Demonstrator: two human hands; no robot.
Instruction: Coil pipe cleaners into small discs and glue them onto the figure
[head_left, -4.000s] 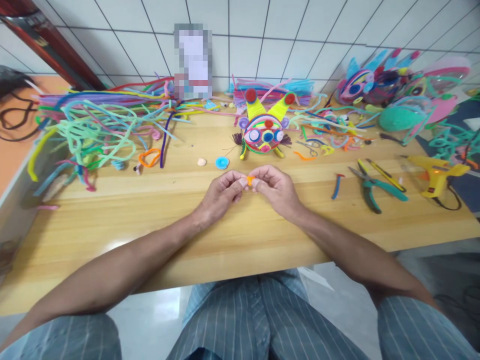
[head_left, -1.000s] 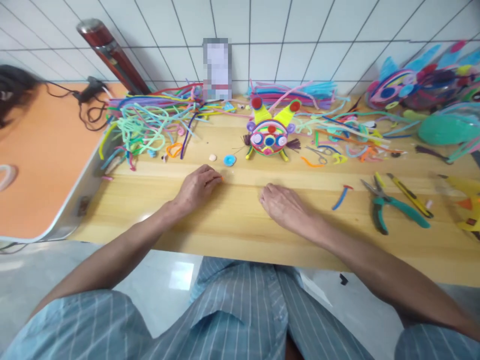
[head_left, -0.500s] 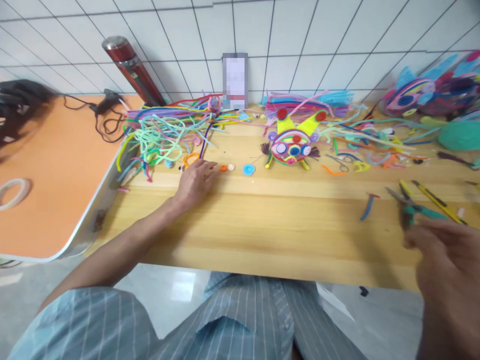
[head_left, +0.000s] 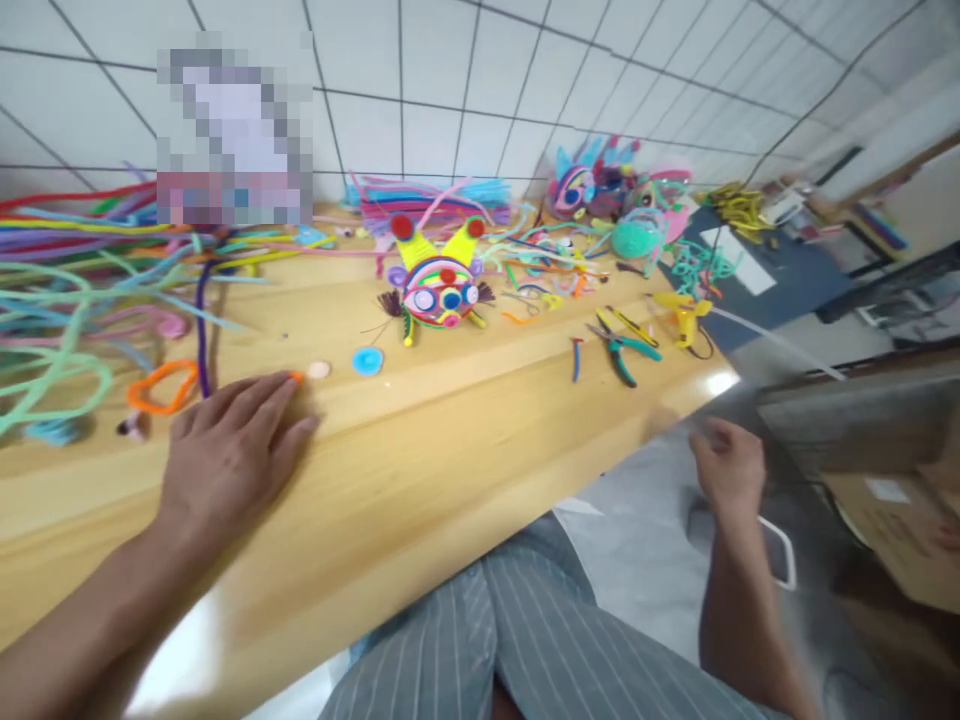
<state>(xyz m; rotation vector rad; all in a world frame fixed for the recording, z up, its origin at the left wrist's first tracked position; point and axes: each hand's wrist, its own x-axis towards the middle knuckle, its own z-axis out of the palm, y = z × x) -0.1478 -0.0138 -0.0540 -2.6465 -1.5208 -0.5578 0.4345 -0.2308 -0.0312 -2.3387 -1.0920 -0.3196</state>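
Note:
My left hand (head_left: pixel 225 445) lies flat on the wooden table (head_left: pixel 420 470), fingers spread, its fingertips touching a small orange coil (head_left: pixel 297 377). Just beyond the coil sit a pale pink disc (head_left: pixel 319 370) and a blue coiled disc (head_left: pixel 367 361). My right hand (head_left: pixel 726 468) hangs off the table's right edge, down by a white object on the floor; it is blurred and its grip is unclear. A colourful pipe-cleaner creature (head_left: pixel 437 280) with yellow ears stands at mid-table.
Loose pipe cleaners (head_left: pixel 82 290) pile up at the left and back. Teal-handled pliers (head_left: pixel 624 352), a yellow craft knife (head_left: pixel 631 326) and a yellow glue gun (head_left: pixel 682 315) lie at the right. More finished craft figures (head_left: pixel 607 195) sit at the back right. A cardboard box (head_left: pixel 892 520) stands on the floor.
The view has swung right and tilted. My right hand left the table and dropped below its right edge. My left hand put the orange coil down next to the pink disc and rests there.

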